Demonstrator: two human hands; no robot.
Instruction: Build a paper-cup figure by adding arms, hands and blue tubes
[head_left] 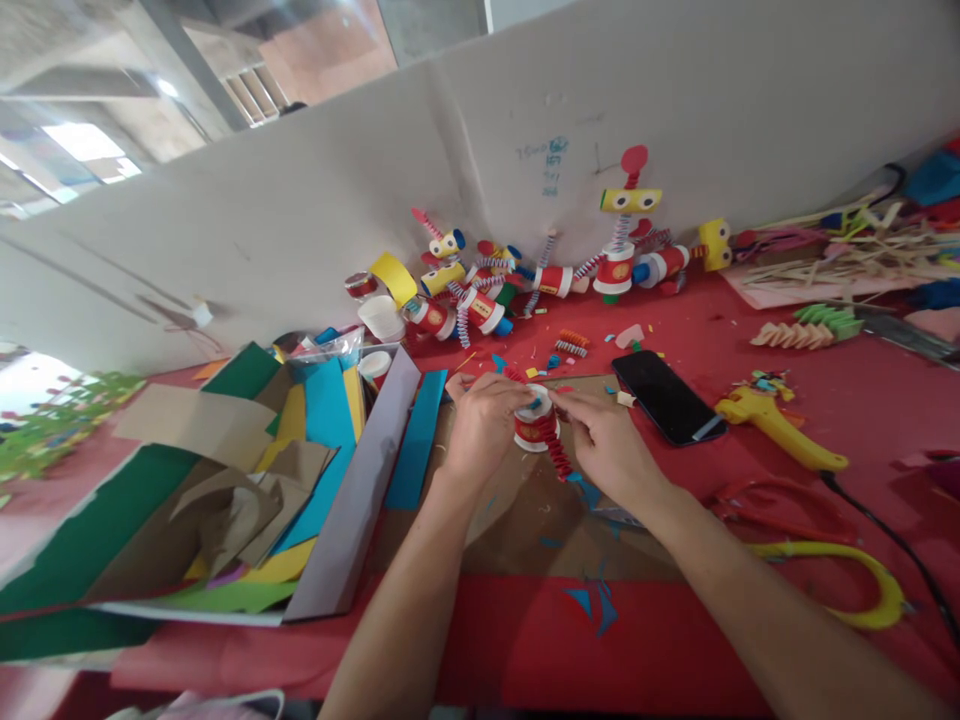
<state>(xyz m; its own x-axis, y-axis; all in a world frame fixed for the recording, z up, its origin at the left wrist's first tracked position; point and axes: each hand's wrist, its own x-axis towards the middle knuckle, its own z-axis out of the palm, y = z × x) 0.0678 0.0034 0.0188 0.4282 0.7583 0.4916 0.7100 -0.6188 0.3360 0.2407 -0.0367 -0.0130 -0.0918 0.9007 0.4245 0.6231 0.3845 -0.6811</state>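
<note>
A small red-and-white paper cup (527, 430) stands upside down on a brown cardboard sheet (495, 530), with a folded red paper strip (553, 450) hanging from its near side. My left hand (486, 415) is closed on the cup's left side, fingertips at the top by a small blue piece (535, 403). From the right, my right hand (611, 440) pinches at the cup's upper edge; its fingertips are partly hidden. Blue paper scraps (585, 490) lie just below the right hand.
Left stands a box (352, 510) of coloured paper, beside a blue strip (415, 440). To the right lie a black phone (667, 398), a yellow glue gun (780, 425) with a cord, and scissors (870, 585). Several cup figures (616, 270) line the grey partition (337, 190).
</note>
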